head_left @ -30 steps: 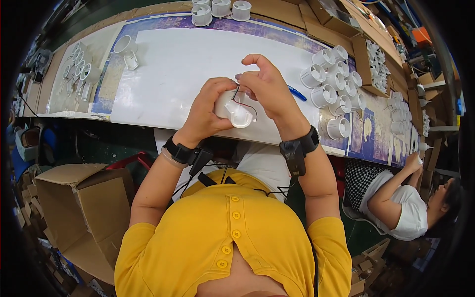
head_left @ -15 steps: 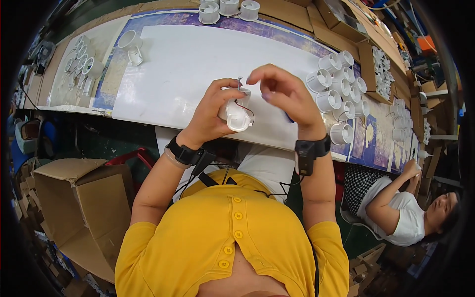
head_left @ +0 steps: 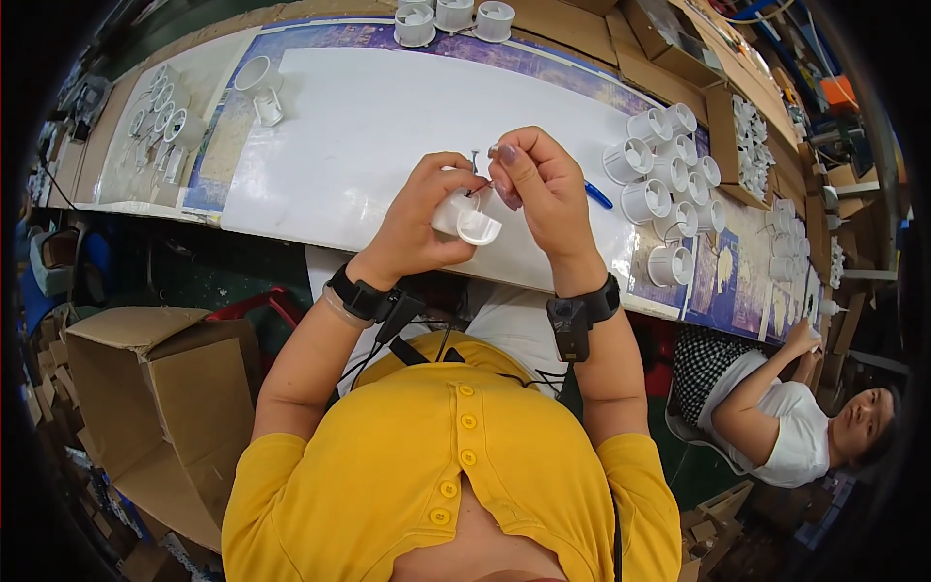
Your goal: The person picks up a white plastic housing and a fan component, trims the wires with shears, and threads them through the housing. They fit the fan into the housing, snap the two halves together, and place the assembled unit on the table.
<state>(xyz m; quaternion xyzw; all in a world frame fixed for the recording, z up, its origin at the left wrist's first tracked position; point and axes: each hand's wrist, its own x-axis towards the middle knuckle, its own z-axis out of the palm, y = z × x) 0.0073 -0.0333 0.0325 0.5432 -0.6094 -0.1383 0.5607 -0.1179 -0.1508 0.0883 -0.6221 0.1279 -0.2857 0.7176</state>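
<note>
My left hand [head_left: 423,215] is closed around a white plastic housing [head_left: 478,229] with a rounded, cup-like end, held just above the table's near side. A small thin upright piece [head_left: 475,155] sticks up beyond the left fingertips; its kind is too small to tell. From the housing a thin dark and red wire [head_left: 482,187] runs towards my right hand [head_left: 539,184]. The right thumb and fingers are pinched together beside the housing, with the wire's end at them. Something tiny and pale shows at the right fingertips.
Several white cup-shaped parts [head_left: 667,171] stand grouped on the right, near a blue pen [head_left: 598,195]. One white part [head_left: 260,80] stands at the left, more beyond it. A white sheet [head_left: 339,126] covers the table. A cardboard box [head_left: 204,427] is low left; a co-worker [head_left: 776,417] sits right.
My right hand has moved left and down to the wire, its fingers closing from a loose curl into a pinch. The housing has turned in my left hand. The blue pen has come into sight.
</note>
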